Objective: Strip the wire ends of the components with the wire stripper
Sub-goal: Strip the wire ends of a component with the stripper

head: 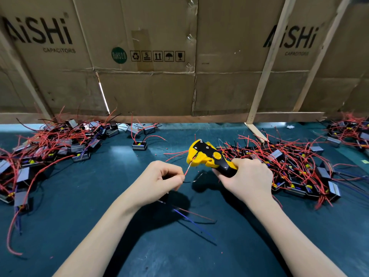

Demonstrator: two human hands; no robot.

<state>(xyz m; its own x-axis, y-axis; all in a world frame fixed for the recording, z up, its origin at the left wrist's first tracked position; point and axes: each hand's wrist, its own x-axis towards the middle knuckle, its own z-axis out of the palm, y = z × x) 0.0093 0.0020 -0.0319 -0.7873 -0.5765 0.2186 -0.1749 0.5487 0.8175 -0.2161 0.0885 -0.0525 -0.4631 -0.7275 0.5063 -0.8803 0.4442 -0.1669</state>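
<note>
Wire [187, 170], red, runs from your left hand [159, 178], which pinches it, up into the yellow head of the stripper [207, 155]; your right hand [247, 179] grips the stripper's handles. Piles of wired parts lie left [50, 144] and right [295, 166]. Between them is open green mat [111, 196]; a cardboard wall [151, 84] stands behind.
</note>
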